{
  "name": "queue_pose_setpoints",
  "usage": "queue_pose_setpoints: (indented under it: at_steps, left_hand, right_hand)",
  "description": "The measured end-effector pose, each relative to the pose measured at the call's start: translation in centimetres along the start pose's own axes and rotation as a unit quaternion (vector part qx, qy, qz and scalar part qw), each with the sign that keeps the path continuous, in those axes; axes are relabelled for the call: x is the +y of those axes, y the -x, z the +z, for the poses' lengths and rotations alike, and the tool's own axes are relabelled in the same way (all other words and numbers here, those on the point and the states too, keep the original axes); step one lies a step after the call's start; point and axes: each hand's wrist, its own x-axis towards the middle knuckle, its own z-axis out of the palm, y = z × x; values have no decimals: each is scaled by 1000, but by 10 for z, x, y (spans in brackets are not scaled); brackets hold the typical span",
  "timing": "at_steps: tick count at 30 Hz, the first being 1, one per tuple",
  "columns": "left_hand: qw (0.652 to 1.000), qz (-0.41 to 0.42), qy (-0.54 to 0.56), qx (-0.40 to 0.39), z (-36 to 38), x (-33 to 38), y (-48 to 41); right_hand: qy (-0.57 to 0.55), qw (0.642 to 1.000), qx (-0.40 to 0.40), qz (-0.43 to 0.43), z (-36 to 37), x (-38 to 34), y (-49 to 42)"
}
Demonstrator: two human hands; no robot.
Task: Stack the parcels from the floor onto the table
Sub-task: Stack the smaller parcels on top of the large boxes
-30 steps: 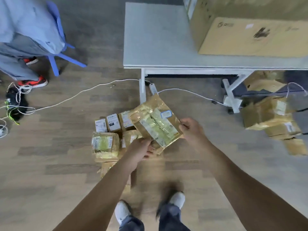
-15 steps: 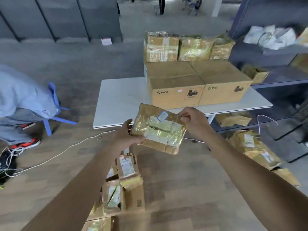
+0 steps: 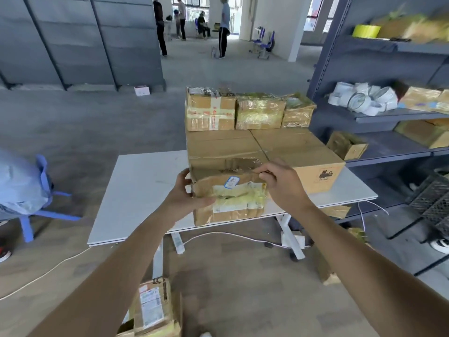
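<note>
Two-handed grip on parcel (image 3: 229, 199) at table (image 3: 136, 190) edge

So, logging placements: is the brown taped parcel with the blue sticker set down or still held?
Held: left hand and right hand grip the brown taped parcel; contact with white table unclear.

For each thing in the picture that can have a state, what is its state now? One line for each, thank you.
Taped parcel: held in both hands, at the table's front edge.
Left hand: gripping the parcel's left side.
Right hand: gripping the parcel's upper right corner.
Two large cartons: closed, side by side on the table.
Three small parcels: taped shut, in a row on the cartons.
Floor parcels: not yet lifted.
</note>
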Motion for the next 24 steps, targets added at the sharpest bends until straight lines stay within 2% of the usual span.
queue_pose_setpoints:
  at_steps: [3,6,9,11,14,17,21,24]
  left_hand:
    - [998,43,31,16,1,10,-44]
    - [995,78,36,49,-6,22,-86]
    - [993,87,37,66,-18,28,-123]
    - [994,80,46,66,-23,31,-143]
    - [996,47,62,52,-25,33,-171]
    - [997,13,58,47,-24,35,-198]
    - [998,-17,42,47,-18,40,-231]
    - [997,-15,-28,69,-11,48,-255]
  right_hand:
    - [8,1000,5,-5,-1,14,-43]
    - [40,999,-25,-2,6,28,-88]
    - [43,996,-43,60,15,43,-130]
    - [28,992,-66,106,20,50,-152]
    - [-49,975,-135,168,28,61,-179]
    - [-109,955,-171,215,37,74,-203]
    - [-116,951,-188,216,45,97,-233]
    - [-138,950,-190,206,51,121,-258]
